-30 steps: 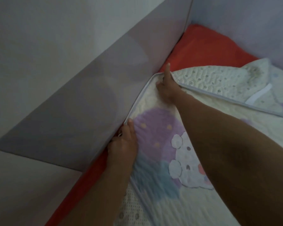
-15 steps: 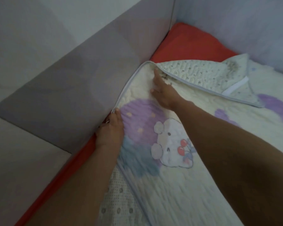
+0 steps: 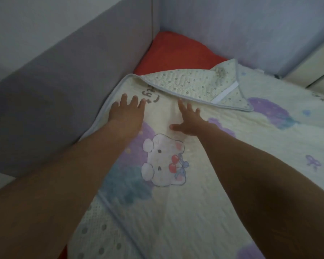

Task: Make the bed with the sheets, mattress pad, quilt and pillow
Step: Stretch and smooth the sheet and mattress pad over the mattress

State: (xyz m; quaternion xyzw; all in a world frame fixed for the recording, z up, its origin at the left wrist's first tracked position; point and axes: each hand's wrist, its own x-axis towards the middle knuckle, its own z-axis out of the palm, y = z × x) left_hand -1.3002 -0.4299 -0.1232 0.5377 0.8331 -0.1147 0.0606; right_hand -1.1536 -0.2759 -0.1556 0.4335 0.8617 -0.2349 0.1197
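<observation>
Two hands [image 3: 126, 112] [image 3: 190, 122] press mattress pad [image 3: 241, 165] — folded corner [image 3: 185, 84] ahead.

grey padded bed surround [image 3: 64, 90]; perhaps a white cabinet [image 3: 312, 71] far right.

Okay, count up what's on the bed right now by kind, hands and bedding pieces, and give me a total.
Hands: 2, left hand and right hand, both flat on the pad.
Pads: 1, the mattress pad, far corner folded back.
Sheets: 1, the red sheet.
Total: 4
</observation>
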